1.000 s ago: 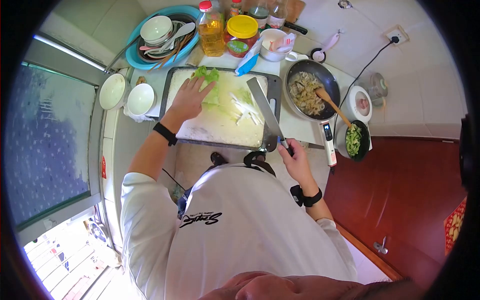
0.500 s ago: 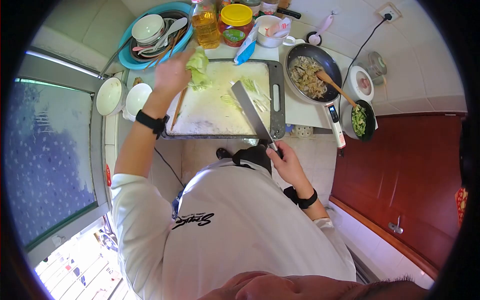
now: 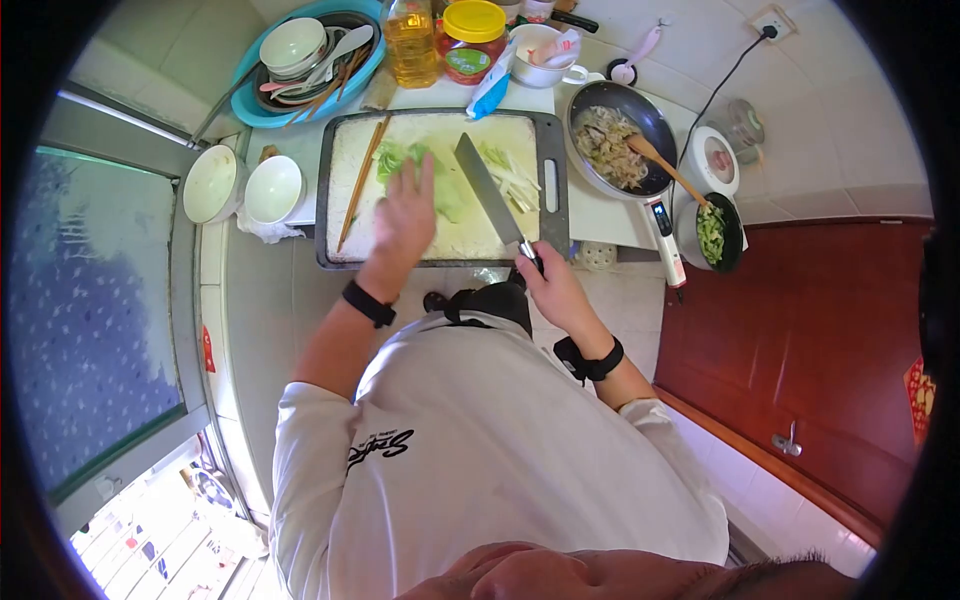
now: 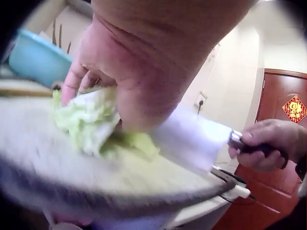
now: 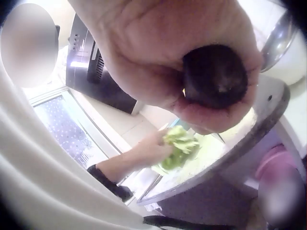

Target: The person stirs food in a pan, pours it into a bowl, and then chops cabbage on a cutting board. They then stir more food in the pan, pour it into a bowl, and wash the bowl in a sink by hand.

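Pale green cabbage leaves (image 3: pixel 390 160) lie bunched on the cutting board (image 3: pixel 470 238). My left hand (image 3: pixel 405 215) is over them; in the left wrist view its fingers and thumb straddle the crinkled leaves (image 4: pixel 88 127) and grip them. The handle of a broad kitchen knife (image 3: pixel 487 190) is held in my right hand (image 3: pixel 555 285). Its blade slants close over the board, between the leaves and a pile of cut white and green strips (image 3: pixel 515 185). The right wrist view shows the handle's dark end (image 5: pixel 216 76) wrapped by curled fingers.
Wooden chopsticks (image 3: pixel 362 185) lie along the board's left side. To the right stand a frying pan (image 3: pixel 570 120) of cooked food and a small pot (image 3: pixel 737 260) of chopped greens. Bowls (image 3: pixel 273 190) stand left; an oil bottle (image 3: pixel 410 55) and red jar (image 3: pixel 473 60) stand behind.
My left hand has come from the board's far left back toward the middle with the leaves, uncovering the chopsticks. The knife has shifted slightly leftward, still in my right hand.
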A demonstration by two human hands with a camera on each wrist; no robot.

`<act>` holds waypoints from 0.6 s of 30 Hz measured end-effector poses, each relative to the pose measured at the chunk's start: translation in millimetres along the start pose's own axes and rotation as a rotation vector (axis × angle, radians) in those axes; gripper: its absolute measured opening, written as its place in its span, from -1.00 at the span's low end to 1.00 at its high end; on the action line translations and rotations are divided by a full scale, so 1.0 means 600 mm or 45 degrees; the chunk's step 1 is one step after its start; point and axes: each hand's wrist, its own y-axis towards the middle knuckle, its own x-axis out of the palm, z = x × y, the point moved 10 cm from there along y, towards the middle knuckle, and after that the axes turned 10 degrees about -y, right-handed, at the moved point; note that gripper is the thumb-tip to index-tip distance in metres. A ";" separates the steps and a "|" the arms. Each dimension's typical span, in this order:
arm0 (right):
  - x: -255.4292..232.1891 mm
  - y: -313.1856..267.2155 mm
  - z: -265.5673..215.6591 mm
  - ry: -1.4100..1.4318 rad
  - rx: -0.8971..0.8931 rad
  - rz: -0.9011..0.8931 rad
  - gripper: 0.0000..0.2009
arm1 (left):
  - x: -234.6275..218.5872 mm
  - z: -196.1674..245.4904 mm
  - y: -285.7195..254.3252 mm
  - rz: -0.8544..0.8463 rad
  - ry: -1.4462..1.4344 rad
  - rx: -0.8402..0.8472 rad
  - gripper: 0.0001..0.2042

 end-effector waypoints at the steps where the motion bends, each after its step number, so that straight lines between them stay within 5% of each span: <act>1: -0.001 0.000 -0.005 -0.006 0.001 0.004 -0.71 | 0.010 0.019 -0.020 -0.079 -0.133 -0.028 -0.29; 3: -0.004 -0.002 -0.018 -0.043 -0.007 0.017 -0.72 | 0.016 0.028 -0.035 -0.164 -0.268 -0.045 -0.25; 6: -0.005 -0.002 -0.032 -0.061 -0.116 0.080 -0.73 | -0.014 0.005 -0.050 -0.004 -0.438 0.052 -0.32; 8: -0.003 -0.006 -0.041 -0.076 -0.106 0.092 -0.75 | -0.041 0.019 -0.056 0.214 -0.432 0.376 -0.48; 18: 0.010 -0.005 -0.095 -0.200 -0.156 0.003 -0.71 | -0.002 0.029 -0.053 0.247 -0.621 0.344 -0.66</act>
